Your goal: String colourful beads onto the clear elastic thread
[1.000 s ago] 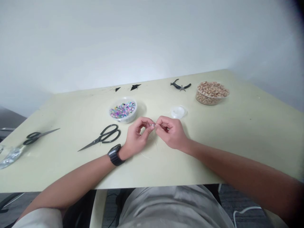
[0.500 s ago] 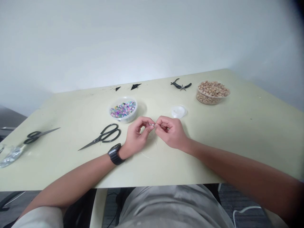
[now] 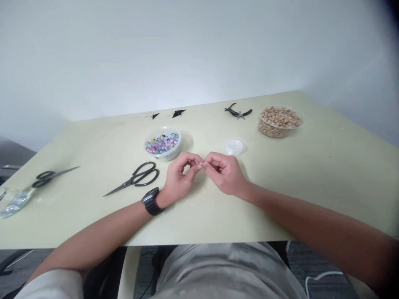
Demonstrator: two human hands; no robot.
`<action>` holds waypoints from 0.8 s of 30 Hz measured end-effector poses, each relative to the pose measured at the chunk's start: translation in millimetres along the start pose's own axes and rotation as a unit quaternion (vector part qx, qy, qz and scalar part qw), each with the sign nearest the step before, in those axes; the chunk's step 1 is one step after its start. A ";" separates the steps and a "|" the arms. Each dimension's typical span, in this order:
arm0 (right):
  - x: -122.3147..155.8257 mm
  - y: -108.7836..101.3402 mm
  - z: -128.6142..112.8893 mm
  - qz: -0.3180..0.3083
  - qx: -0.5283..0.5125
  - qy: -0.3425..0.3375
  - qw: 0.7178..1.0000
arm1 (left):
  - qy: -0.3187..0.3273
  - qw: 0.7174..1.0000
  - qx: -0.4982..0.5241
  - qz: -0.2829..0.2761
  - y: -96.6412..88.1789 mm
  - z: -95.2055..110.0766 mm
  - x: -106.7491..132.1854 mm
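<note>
My left hand [image 3: 178,179], with a black watch on its wrist, and my right hand [image 3: 225,173] meet fingertip to fingertip above the pale table [image 3: 280,187]. Both pinch something tiny and pale, a small bead [image 3: 201,164] as far as I can tell. A thin clear thread [image 3: 195,203] curves on the table below the hands. A tub of coloured beads [image 3: 162,143] stands just behind my left hand. A small clear lid or spool [image 3: 235,146] lies behind my right hand.
Black scissors [image 3: 134,178] lie left of my left hand. A second pair of scissors [image 3: 50,176] and a crumpled clear bag [image 3: 14,202] sit at the far left. Pliers [image 3: 237,112] and a tub of tan beads [image 3: 279,121] are at the back right. Dark scraps [image 3: 178,112] lie by the wall.
</note>
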State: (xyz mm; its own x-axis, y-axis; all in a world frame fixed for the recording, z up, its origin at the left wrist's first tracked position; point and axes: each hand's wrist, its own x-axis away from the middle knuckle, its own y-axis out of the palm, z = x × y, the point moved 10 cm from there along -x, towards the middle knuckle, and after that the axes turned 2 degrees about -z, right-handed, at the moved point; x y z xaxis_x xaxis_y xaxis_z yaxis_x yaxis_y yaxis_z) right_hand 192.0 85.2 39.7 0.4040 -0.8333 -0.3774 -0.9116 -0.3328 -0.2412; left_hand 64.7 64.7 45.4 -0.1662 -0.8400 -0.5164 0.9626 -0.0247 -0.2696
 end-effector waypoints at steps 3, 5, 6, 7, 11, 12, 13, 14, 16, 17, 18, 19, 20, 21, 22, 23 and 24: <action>-0.4 0.0 1.1 -0.004 0.009 0.006 1.000 | -0.003 1.000 -0.001 0.006 -1.1 -0.8 -1.4; -1.3 0.2 2.1 -0.008 0.014 0.009 1.000 | -0.005 1.000 0.000 0.009 -2.2 -2.8 -2.5; -1.9 0.6 2.7 -0.012 0.016 0.010 1.000 | -0.005 1.000 0.000 0.009 -2.8 -3.9 -3.1; -2.6 1.1 3.4 -0.016 0.017 0.011 1.000 | -0.004 1.000 0.000 0.009 -3.4 -4.8 -3.6; -4.5 1.7 6.0 -0.023 0.012 0.010 1.000 | -0.003 1.000 -0.007 0.011 -6.2 -7.9 -5.4; -4.8 1.5 6.4 -0.022 0.009 0.009 1.000 | -0.001 1.000 -0.014 0.013 -7.1 -7.4 -5.8; -5.1 1.2 6.5 -0.021 0.007 0.007 1.000 | 0.004 1.000 -0.024 0.014 -7.9 -5.8 -6.2; -5.2 1.0 6.5 -0.021 0.006 0.005 1.000 | 0.013 0.999 -0.041 0.015 -8.5 -2.8 -6.7; -5.6 0.7 6.2 -0.021 0.002 0.004 1.000 | 0.043 0.995 -0.084 0.014 -9.4 6.2 -7.6; -5.8 0.8 6.0 -0.022 0.000 0.004 1.000 | 0.060 0.992 -0.106 0.014 -9.7 11.0 -7.8; -5.9 1.1 5.7 -0.024 -0.003 0.005 1.000 | 0.074 0.989 -0.124 0.012 -9.7 15.1 -8.0; -6.1 1.2 5.5 -0.025 -0.005 0.005 1.000 | 0.086 0.987 -0.136 0.012 -9.9 18.2 -8.1; -6.2 1.3 5.3 -0.026 -0.005 0.005 1.000 | 0.093 0.985 -0.144 0.013 -10.2 20.2 -8.2; -6.2 1.2 5.2 -0.026 -0.005 0.006 1.000 | 0.097 0.984 -0.148 0.013 -10.3 21.3 -8.4; -6.2 1.1 5.6 -0.026 -0.006 0.007 1.000 | 0.100 0.983 -0.152 0.014 -10.5 22.0 -8.6; -6.2 1.2 6.2 -0.027 -0.007 0.010 1.000 | 0.102 0.982 -0.157 0.016 -10.7 22.4 -8.7; -6.2 1.1 6.8 -0.028 -0.008 0.013 0.999 | 0.104 0.981 -0.163 0.018 -10.9 22.7 -8.8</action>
State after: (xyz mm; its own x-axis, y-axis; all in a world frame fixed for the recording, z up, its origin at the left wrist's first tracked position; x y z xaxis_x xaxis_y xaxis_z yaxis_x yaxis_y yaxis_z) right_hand 189.0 92.9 35.6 0.4530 -0.8239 -0.3405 -0.8886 -0.3866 -0.2468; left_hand 60.6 60.0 71.3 -0.2058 -0.7076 -0.6759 0.8551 0.2059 -0.4759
